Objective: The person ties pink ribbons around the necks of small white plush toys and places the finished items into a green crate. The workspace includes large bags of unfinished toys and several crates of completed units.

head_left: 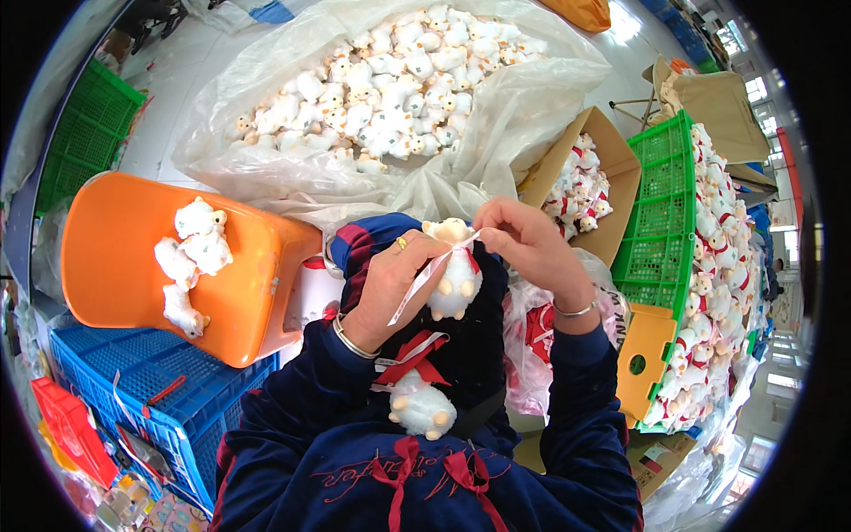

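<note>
Head view: left hand (388,277) and right hand (532,244) are both pinching the white ribbon (417,291) by the plush sheep's (456,288) neck, over the lap's (484,353) far edge, so I'd tug evenly, keeping it flat.

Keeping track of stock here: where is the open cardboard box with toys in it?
In the head view, the cardboard box is on the right, just beyond the right hand, between the clear plastic sheet and the green crate.

Toy (455,294) is matt, fuzzy plush; ribbon (420,288), smooth cloth; chair (111,253), glossy plastic; sheet (443,197), crinkled plastic film; box (628,179), matt cardboard.
</note>
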Available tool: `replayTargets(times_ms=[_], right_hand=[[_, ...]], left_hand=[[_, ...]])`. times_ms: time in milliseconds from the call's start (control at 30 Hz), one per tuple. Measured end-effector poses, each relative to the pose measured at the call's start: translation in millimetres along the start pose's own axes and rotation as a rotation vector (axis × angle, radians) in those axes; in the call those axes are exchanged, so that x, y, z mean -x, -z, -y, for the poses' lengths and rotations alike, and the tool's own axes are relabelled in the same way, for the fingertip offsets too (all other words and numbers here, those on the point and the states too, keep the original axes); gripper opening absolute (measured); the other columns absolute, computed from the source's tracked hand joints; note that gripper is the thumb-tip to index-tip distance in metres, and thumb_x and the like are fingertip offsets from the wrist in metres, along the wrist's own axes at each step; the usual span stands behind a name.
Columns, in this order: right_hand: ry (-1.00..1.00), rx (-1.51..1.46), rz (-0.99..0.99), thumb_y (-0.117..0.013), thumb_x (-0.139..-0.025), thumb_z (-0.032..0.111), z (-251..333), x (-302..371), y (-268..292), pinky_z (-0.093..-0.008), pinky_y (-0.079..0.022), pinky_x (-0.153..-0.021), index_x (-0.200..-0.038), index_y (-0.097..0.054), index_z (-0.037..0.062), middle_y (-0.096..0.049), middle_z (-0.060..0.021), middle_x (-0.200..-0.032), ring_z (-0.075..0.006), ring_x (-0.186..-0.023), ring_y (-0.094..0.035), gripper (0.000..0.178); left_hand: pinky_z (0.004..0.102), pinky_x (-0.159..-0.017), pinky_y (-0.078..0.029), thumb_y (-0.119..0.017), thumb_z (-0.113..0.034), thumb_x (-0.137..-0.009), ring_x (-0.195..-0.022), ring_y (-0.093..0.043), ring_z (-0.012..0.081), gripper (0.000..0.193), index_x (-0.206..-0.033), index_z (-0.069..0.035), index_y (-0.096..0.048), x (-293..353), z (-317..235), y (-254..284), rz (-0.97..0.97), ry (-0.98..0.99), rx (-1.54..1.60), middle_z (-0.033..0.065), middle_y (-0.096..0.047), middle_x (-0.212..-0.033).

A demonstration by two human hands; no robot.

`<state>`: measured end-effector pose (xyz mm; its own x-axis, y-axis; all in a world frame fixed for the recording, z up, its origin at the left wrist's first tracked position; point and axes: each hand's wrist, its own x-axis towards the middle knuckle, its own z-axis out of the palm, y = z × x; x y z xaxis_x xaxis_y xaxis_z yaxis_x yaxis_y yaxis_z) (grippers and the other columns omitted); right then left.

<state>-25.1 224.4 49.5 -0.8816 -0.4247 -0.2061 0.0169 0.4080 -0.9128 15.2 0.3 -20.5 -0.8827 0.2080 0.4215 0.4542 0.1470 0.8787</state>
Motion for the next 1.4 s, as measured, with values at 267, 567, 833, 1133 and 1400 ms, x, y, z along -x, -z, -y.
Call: replayTargets(times_ms=[267, 567, 833, 1133, 1400], right_hand=[[0.124, -0.912, 0.006, -0.048, -0.104, 0.012, -16.8, -3.1, -31.4, -0.0278, -0.044, -0.067, -0.091, -0.052, 0.0046, -0.059, -0.0050, -0.082, -0.0131, -0.073, -0.052, 0.016], [-0.047, -0.873, -0.153, -0.049, -0.106, 0.015, -34.6, 4.4, -31.5, -0.0222, -0.024, -0.048, -0.086, -0.045, 0.0091, -0.043, 0.0024, -0.069, -0.0059, -0.058, -0.034, 0.021], [-0.014, -0.204, -0.270, -0.068, -0.096, 0.011, -13.5, 18.9, -37.3, -0.0239, -0.038, -0.054, -0.104, -0.060, 0.0041, -0.057, -0.0004, -0.073, -0.0084, -0.062, -0.051, 0.013], [0.091, 0.298, -0.202, -0.071, -0.090, 0.011, 9.4, 18.8, -47.3, -0.0305, -0.044, -0.053, -0.098, -0.069, 0.0060, -0.059, -0.0105, -0.065, -0.0196, -0.053, -0.055, 0.009], [0.076, 0.385, -0.228, -0.067, -0.092, 0.016, 15.0, 22.7, -56.9, -0.0390, -0.051, -0.062, -0.096, -0.068, 0.0066, -0.066, -0.0157, -0.075, -0.0324, -0.068, -0.065, 0.010]], left_hand=[[0.0347, -0.074, -0.055, -0.070, 0.003, -0.088, -0.084, -0.069, 0.0297, 0.014, -0.102, -0.001, -0.067, 2.3, -2.6, 5.3, 0.006, 0.003, 0.047, 0.0144, -0.070, -0.092], [0.0340, -0.080, -0.055, -0.068, 0.004, -0.089, -0.087, -0.069, 0.0288, 0.011, -0.099, 0.000, -0.066, -0.3, -6.1, 10.3, 0.030, 0.088, 0.075, 0.0148, -0.069, -0.095], [0.0311, -0.074, -0.055, -0.073, 0.003, -0.086, -0.086, -0.068, 0.0238, 0.017, -0.102, -0.001, -0.069, -5.8, -0.7, 10.8, 0.092, -0.013, 0.061, 0.0134, -0.069, -0.102], [0.0236, -0.065, -0.051, -0.075, 0.006, -0.084, -0.079, -0.064, 0.0131, 0.025, -0.105, -0.006, -0.071, -1.1, 5.4, 13.1, 0.171, 0.105, 0.278, 0.0058, -0.066, -0.094], [0.0247, -0.076, -0.053, -0.054, -0.020, -0.105, -0.084, -0.063, 0.0070, 0.025, -0.102, 0.001, -0.067, -18.0, -1.7, 35.3, 0.336, 0.693, 0.636, 0.0028, -0.070, -0.092]])
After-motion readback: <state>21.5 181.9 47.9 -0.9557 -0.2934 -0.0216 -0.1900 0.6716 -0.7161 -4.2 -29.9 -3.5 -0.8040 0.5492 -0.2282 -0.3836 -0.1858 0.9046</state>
